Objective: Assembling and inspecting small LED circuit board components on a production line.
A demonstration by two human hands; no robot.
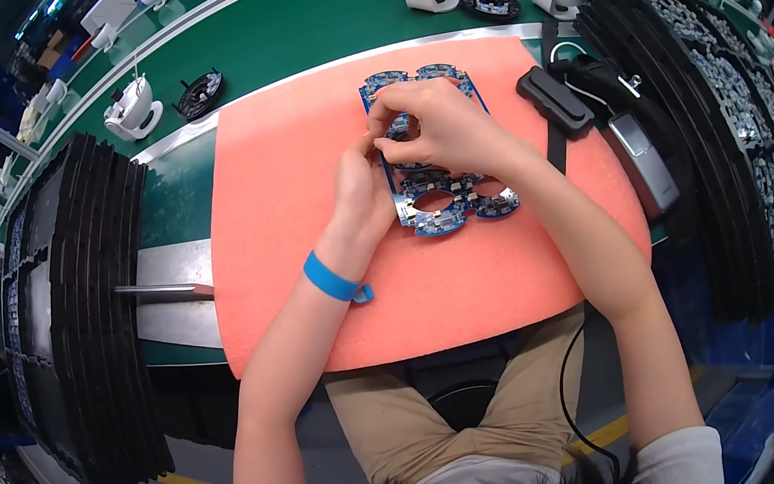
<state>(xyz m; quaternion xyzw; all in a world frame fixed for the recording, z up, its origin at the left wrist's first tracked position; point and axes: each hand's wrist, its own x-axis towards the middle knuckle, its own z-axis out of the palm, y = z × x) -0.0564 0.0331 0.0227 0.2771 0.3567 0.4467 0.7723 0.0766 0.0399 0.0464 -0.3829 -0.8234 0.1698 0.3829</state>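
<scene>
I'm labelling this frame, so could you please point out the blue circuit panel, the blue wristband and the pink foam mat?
blue circuit panel [448, 210], head view, lower boards.
blue wristband [330, 278], head view, band middle.
pink foam mat [436, 295], head view, bare centre.

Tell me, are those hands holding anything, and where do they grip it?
Both the left hand and the right hand pinch the blue circuit board panel near its middle, as it lies on the pink foam mat.

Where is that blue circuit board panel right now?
In the head view, the blue circuit board panel lies on the pink foam mat, centre of the bench, under the left hand and right hand.
</scene>
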